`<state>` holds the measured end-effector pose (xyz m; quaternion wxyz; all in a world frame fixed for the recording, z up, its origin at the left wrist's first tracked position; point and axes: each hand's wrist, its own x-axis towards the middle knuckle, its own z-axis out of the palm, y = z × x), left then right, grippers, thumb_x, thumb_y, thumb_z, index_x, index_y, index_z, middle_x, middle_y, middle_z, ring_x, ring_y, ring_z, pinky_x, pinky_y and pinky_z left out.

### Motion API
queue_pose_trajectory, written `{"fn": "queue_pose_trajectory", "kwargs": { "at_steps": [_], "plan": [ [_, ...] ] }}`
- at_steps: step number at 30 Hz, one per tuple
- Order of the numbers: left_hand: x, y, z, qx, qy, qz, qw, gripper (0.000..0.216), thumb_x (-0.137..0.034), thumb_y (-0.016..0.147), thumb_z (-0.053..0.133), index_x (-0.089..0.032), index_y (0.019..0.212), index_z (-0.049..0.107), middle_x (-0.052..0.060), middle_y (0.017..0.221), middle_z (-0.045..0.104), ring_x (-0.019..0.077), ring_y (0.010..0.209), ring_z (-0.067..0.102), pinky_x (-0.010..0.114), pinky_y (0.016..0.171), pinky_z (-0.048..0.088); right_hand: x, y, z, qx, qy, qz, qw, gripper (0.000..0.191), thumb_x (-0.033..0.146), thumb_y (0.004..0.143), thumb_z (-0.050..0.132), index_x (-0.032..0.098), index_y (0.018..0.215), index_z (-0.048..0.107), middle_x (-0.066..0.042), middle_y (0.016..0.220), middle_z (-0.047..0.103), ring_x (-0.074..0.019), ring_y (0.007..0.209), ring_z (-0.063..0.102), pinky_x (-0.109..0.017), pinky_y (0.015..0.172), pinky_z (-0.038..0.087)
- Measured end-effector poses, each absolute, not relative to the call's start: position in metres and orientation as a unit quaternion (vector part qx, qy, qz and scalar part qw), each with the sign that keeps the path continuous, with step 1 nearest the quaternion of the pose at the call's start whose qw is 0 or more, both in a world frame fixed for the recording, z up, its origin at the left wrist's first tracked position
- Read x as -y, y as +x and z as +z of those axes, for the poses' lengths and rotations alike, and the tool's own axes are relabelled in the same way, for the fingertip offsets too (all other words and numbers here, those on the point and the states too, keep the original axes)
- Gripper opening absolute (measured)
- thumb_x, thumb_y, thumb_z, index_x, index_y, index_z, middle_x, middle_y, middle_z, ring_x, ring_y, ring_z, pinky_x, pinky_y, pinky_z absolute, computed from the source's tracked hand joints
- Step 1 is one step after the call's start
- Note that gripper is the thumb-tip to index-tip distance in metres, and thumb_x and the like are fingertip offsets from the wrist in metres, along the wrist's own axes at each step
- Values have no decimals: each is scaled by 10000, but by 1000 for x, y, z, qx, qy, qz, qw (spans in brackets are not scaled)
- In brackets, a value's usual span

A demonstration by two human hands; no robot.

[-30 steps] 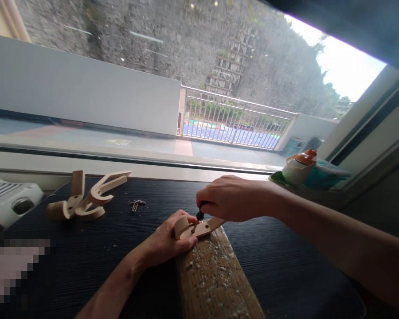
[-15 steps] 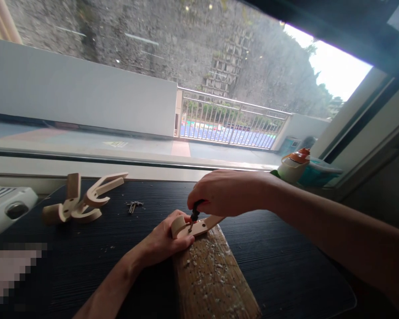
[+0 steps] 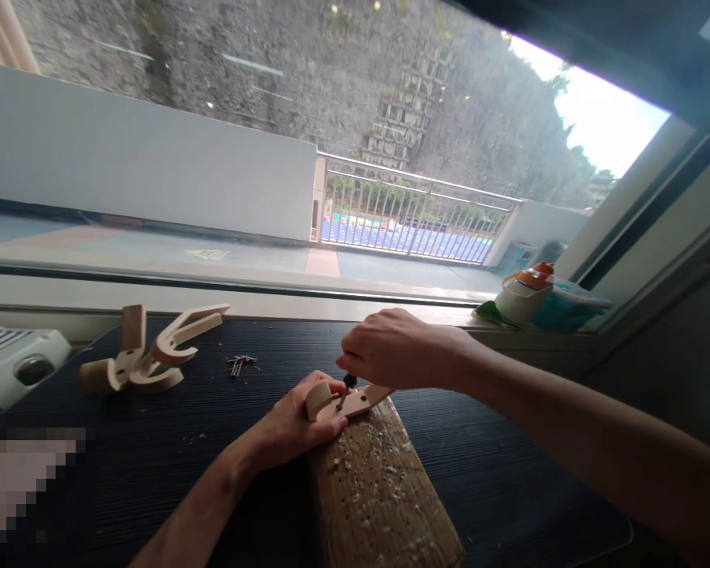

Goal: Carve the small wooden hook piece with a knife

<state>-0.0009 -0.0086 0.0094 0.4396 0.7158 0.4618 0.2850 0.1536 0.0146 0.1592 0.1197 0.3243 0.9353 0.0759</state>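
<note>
Lying across the far end of a pitted wooden block, a pale wooden hook is pinned by the left hand, whose thumb presses the near side while the fingers wrap behind the curved end. Just above and to the right of that hand, the right hand is closed around a dark-handled screwdriver — its handle mostly hidden in the fist. The shaft slants down, tip at a hole in the hook close to the left thumb; a second dark hole shows farther right, below the right hand. The block reaches from under the left hand toward the wearer, on a black bench. Beyond and left of the left hand lies a small heap of screws; farther left are more wooden hooks, then a white appliance with a knob. Past the right forearm stand an orange-topped bottle and a teal container — beside each other. Ahead of both hands, a railing shows through the window.
</note>
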Motion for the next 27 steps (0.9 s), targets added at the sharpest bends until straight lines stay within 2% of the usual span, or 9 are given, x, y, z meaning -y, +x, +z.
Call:
{"fn": "queue_pose_trajectory", "kwargs": {
  "at_steps": [3,6,12,19,23,27],
  "plan": [
    [8,0,10,-467,727,279,419,312,-372,743,581,-212,1010,558,2,965,546,168,844,556,247,752,442,-15,157,167,-936,322,46,133,294,351,849,445,176,826,680,-57,751,661,-132,626,513,-262,530,272],
    [7,1,11,-465,731,274,418,304,-378,752,566,-206,1002,550,0,975,551,165,840,555,238,748,436,-15,158,175,-954,272,7,130,225,314,796,509,218,915,673,-17,778,660,-114,627,492,-246,531,282],
    [9,1,14,-481,720,261,428,321,-394,749,562,-208,1009,533,-12,927,588,176,850,565,230,727,437,-10,150,169,-954,251,7,162,179,183,810,478,156,813,655,-24,727,638,-94,575,441,-241,509,263],
    [8,0,11,-472,726,272,421,321,-375,752,558,-206,1026,554,9,1012,573,178,884,560,246,765,441,-19,161,155,-947,308,-16,91,300,339,857,417,153,811,648,-48,733,640,-120,624,487,-247,530,275],
    [9,0,11,-469,729,271,419,320,-366,745,556,-205,1022,551,9,981,568,178,877,557,252,758,446,-17,164,159,-939,325,3,114,342,381,863,396,159,832,653,-61,750,653,-137,632,518,-257,523,267],
    [11,0,15,-469,727,274,420,310,-373,747,549,-208,1010,539,-7,919,551,164,818,548,254,742,448,-13,165,169,-945,297,-5,135,279,364,802,491,215,985,640,-30,845,674,-145,692,545,-256,547,291]
  ]
}}
